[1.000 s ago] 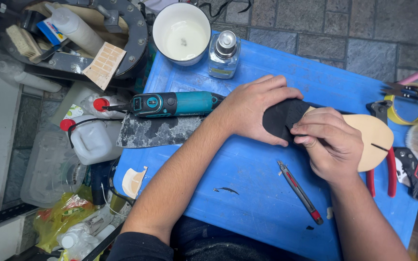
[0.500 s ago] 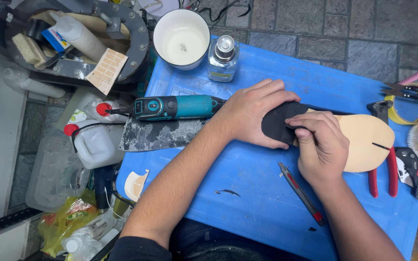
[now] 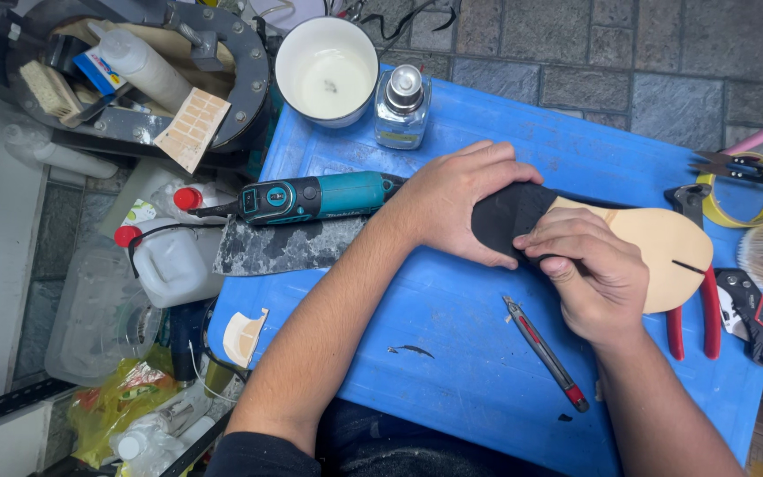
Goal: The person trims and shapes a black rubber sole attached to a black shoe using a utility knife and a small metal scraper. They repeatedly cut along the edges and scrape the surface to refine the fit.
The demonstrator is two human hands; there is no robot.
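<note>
Black heel piece (image 3: pixel 505 216) half-hidden under both hands.

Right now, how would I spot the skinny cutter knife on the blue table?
Find the blue table, then the person's right hand on the tan sole. Just below that hand lies the slim grey utility knife, slanting. Unlike the red-handled pliers nearby, it is one thin stick with a red end.

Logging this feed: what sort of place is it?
Probably a small shoemaking or repair workbench: both hands press a tan insole with black heel patch, beside a teal rotary tool and red-handled pliers.
</note>
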